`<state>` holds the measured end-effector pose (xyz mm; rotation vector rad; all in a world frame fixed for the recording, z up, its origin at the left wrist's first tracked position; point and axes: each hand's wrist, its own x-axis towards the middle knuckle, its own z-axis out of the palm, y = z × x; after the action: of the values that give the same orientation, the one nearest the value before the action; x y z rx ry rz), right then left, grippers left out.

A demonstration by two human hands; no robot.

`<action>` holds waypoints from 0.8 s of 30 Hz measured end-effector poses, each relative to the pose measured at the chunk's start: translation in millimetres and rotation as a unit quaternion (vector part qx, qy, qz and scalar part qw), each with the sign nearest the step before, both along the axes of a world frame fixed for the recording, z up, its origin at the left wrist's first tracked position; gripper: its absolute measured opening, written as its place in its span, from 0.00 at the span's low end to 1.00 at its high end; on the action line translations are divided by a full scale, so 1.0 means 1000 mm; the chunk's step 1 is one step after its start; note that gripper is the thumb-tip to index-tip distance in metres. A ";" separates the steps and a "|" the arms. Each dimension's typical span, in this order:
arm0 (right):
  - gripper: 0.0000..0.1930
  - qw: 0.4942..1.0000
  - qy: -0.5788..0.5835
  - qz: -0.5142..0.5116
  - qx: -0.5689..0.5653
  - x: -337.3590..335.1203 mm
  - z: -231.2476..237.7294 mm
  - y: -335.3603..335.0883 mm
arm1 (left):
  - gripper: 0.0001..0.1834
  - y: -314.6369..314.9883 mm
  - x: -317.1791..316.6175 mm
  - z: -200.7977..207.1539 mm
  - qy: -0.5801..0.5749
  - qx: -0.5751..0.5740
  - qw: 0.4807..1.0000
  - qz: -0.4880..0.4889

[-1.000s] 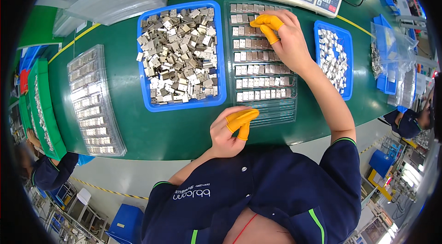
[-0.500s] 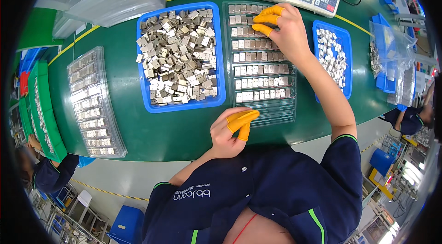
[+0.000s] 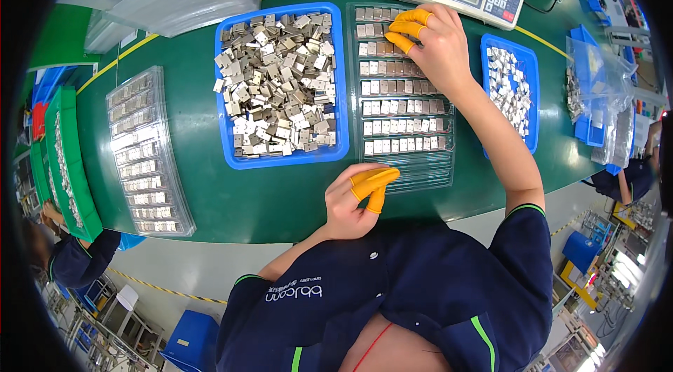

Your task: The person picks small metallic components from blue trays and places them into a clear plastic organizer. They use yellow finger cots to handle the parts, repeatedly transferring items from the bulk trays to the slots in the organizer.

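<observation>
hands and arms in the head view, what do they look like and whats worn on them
The left hand and right hand both wear yellow-orange finger cots on the thumb and forefinger side. Both forearms are bare; the short sleeves are navy with thin green edging.

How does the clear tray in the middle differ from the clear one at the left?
The middle tray shows bare grooves at its near end; the left tray has metallic pieces down to its near end.
The right hand is over the middle tray; neither hand is at the left tray.
Both are clear plastic with rows of metallic pieces.
</observation>
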<state>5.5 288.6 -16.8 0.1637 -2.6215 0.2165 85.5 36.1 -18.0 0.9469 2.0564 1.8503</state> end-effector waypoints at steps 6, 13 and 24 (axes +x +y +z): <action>0.08 0.999 -0.007 -0.009 -0.030 0.000 -0.002 0.004 | 0.13 0.000 -0.001 0.001 -0.007 -0.005 1.000 -0.004; 0.10 0.999 -0.017 0.014 -0.041 0.005 0.000 0.009 | 0.13 0.001 0.002 -0.001 -0.008 -0.004 1.000 -0.008; 0.13 0.938 -0.037 -0.267 -0.220 0.131 0.039 0.036 | 0.11 0.000 0.007 0.001 0.023 -0.005 1.000 0.008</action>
<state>136.8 325.0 22.1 -0.7096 -2.5009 0.6103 92.5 35.9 -16.8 0.9827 2.1045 1.8409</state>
